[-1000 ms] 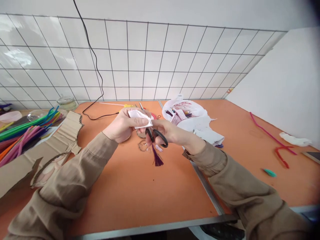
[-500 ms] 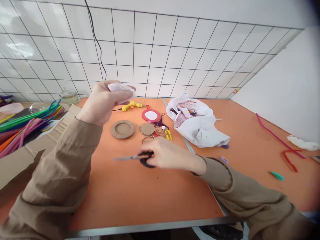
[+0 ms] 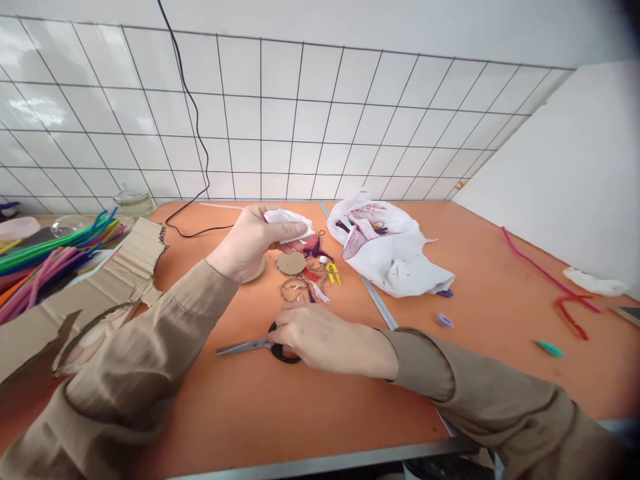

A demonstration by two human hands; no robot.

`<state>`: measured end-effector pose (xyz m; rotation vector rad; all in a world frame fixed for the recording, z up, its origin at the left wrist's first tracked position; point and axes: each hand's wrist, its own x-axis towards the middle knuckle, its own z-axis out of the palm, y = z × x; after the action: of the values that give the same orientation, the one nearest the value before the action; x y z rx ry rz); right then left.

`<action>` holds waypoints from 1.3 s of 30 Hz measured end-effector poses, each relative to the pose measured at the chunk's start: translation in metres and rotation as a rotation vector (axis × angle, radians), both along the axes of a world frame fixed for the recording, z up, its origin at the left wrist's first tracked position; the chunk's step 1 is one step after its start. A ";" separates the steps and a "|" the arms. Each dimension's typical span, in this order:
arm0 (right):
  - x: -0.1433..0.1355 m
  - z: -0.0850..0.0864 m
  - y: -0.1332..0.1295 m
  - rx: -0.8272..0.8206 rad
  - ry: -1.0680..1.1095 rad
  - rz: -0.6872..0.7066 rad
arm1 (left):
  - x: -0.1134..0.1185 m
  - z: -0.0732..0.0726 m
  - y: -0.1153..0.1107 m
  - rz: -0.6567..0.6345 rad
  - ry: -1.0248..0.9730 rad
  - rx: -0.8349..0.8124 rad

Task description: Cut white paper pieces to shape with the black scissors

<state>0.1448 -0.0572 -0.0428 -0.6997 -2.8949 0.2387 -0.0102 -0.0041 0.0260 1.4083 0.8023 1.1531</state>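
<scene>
My left hand [image 3: 247, 241] is closed on a folded piece of white cloth or paper [image 3: 287, 219], held above the table; which material it is I cannot tell. Lower down, my right hand [image 3: 315, 340] grips black-handled scissors [image 3: 245, 347] by the handles, blades together and pointing left, at the tabletop. Between the hands lie a small cardboard disc [image 3: 291, 263], a tangle of threads and scraps [image 3: 315, 277], and a yellow clip-like piece [image 3: 333, 273]. A cardboard ring [image 3: 255, 272] is mostly hidden behind my left hand.
A white plastic bag [image 3: 395, 253] sits at the back right of the orange table [image 3: 280, 420]. Colourful pipe cleaners [image 3: 50, 260] and cut cardboard [image 3: 125, 260] are on the left. A black cable [image 3: 197, 133] hangs down the tiled wall. A lilac ring [image 3: 445, 321] lies right.
My left hand has moved right and down with the white piece, now covering the glue gun and much of the ring. My right hand has lowered the scissors to the tabletop.
</scene>
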 end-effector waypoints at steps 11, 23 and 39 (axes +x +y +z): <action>0.031 0.057 0.013 0.224 0.919 -0.297 | 0.011 -0.006 -0.003 0.052 0.120 0.076; 0.034 0.060 0.033 0.025 0.742 -0.378 | 0.022 -0.014 -0.007 -0.042 0.294 0.075; 0.044 0.061 0.050 -0.311 0.881 -0.422 | 0.014 -0.016 -0.001 -0.178 0.158 -0.109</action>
<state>0.1889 -0.0068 0.0183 -0.9284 -1.8516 0.7308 0.0040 -0.0048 0.0101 1.4606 0.8200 0.8576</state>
